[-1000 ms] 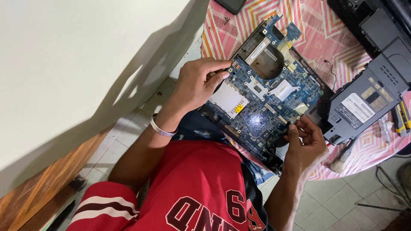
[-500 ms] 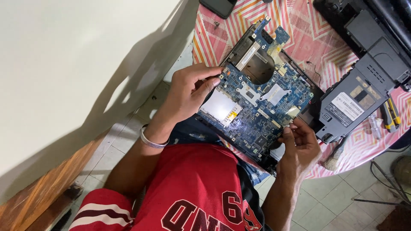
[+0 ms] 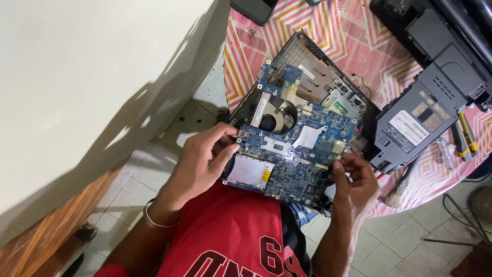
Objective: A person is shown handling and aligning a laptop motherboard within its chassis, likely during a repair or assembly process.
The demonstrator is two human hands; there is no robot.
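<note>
**Two hands on the edges of a bare circuit board**

The left hand [image 3: 205, 159] was curled around the near left edge of the circuit board [image 3: 292, 154], thumb and fingertips pinching the rim beside a silver metal card slot [image 3: 249, 172]. The right hand [image 3: 353, 179] was closed in a light pinch on the opposite edge, fingers bent over the corner near a small white connector. Neither hand was wide open; both gripped only the board.

The board was blue, crowded with chips, sockets and a round fan opening, and it sat tilted over the person's lap and the bench [image 3: 328, 20] edge, partly above the empty dark laptop shell [image 3: 328, 77] lying on the striped pink cloth. It looked stiff and fairly light, but fragile: thin, with soldered parts and pins exposed on its face. The bare rim seemed the safest place to take hold, as both hands did, keeping clear of the components and the shiny pads in the middle.

To the right on the bench lay a grey laptop base panel [image 3: 430, 113], with a yellow-handled tool [image 3: 467, 136] and a brush [image 3: 397, 192] just beside it. A dark phone [image 3: 253, 7] rested at the far edge.
</note>
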